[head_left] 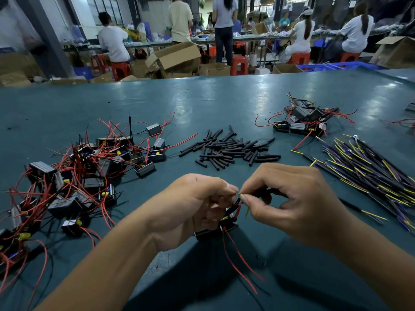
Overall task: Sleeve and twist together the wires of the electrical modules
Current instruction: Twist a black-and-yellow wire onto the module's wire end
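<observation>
My left hand [193, 207] grips a small black electrical module [215, 231] just above the table's near edge; two red wires [238, 263] trail down from it. The thumb and forefinger of my left hand pinch bare wire ends where they meet the fingertips of my right hand [289, 203]. My right hand pinches the same wire ends and holds a black cable [265, 192] with a yellow-green lead hanging below the fingers. The joint itself is tiny and partly hidden by my fingertips.
A tangled heap of modules with red wires [85, 171] lies at the left. Loose black sleeve pieces [231, 149] sit in the middle. Black cables with yellow leads [370, 176] fan out at the right; a smaller module pile [305, 122] lies beyond. People work at benches behind the green table [202, 102].
</observation>
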A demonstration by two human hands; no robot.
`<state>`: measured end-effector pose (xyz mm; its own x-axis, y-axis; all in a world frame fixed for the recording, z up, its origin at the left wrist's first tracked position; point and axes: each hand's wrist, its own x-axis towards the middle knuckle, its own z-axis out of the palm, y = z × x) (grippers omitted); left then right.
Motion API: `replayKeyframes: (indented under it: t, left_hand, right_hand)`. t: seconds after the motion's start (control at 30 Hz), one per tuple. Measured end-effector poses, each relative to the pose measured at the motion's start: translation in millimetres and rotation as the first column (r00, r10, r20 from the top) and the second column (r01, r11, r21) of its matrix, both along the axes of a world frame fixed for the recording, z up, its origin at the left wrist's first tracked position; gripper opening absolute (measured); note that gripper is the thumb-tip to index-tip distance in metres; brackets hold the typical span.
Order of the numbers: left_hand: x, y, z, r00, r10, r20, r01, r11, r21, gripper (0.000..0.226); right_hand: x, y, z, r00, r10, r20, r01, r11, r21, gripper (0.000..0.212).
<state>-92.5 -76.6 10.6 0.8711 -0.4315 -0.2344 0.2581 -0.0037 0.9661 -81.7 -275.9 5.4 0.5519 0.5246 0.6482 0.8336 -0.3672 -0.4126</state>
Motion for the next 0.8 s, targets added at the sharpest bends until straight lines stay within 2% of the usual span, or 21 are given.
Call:
replayKeyframes:
  t: [0.03,0.07,0.1,0.17,0.2,0.4,0.43,0.53,0.6,0.7,0.8]
  left_hand:
    - [0.6,0.0,1.3,0.999,0.031,0.033,-0.031,1.0,0.004,0.026]
    - [1.0,1.2,2.8,0.989,0.076,0.127,-0.081,0.996,0.033,0.024]
    - [0.9,4.1,3.9,0.951,0.112,0.287,-0.145,0.985,0.093,0.021]
    - [1.4,10.8,6.5,0.786,0.057,0.616,-0.258,0.935,0.243,0.016]
    - [1.3,13.3,7.7,0.714,0.0,0.7,-0.281,0.916,0.286,0.016]
    - [-0.5,16.0,6.1,0.59,-0.132,0.797,-0.263,0.901,0.344,0.021]
    - [1.1,16.7,5.6,0.529,-0.157,0.834,-0.286,0.892,0.35,0.019]
    - [7.8,16.4,3.6,0.277,-0.208,0.938,-0.453,0.833,0.318,0.016]
    - [12.2,15.0,-1.5,0.187,-0.213,0.959,-0.505,0.816,0.28,0.017]
    - [15.3,13.5,-8.5,0.097,-0.201,0.975,-0.518,0.826,0.222,0.017]
    - [15.7,10.8,-10.0,0.088,-0.191,0.978,-0.516,0.831,0.209,0.016]
  right_hand:
    - [0.5,-0.4,0.1,1.0,-0.005,-0.017,0.005,1.0,0.014,0.007]
    - [1.4,-0.9,0.4,0.999,-0.014,-0.035,0.015,1.0,0.028,0.008]
    - [2.3,-1.7,0.5,0.998,-0.028,-0.053,0.03,0.999,0.041,0.008]
    - [4.5,-3.2,0.4,0.994,-0.063,-0.085,0.069,0.995,0.069,0.008]
    - [5.5,-3.7,-0.1,0.991,-0.073,-0.108,0.082,0.993,0.086,0.007]
    - [9.5,-5.2,-2.4,0.978,-0.076,-0.192,0.104,0.985,0.14,0.007]
    - [9.5,-5.4,-2.1,0.978,-0.072,-0.196,0.1,0.985,0.14,0.007]
    - [8.6,-5.9,-0.7,0.979,-0.047,-0.198,0.075,0.988,0.133,0.007]
    - [7.5,-5.9,0.2,0.98,-0.025,-0.2,0.052,0.99,0.131,0.006]
    - [6.6,-5.0,0.7,0.98,-0.001,-0.198,0.027,0.991,0.129,0.007]
    - [6.3,-4.6,0.5,0.981,0.006,-0.196,0.021,0.99,0.137,0.007]
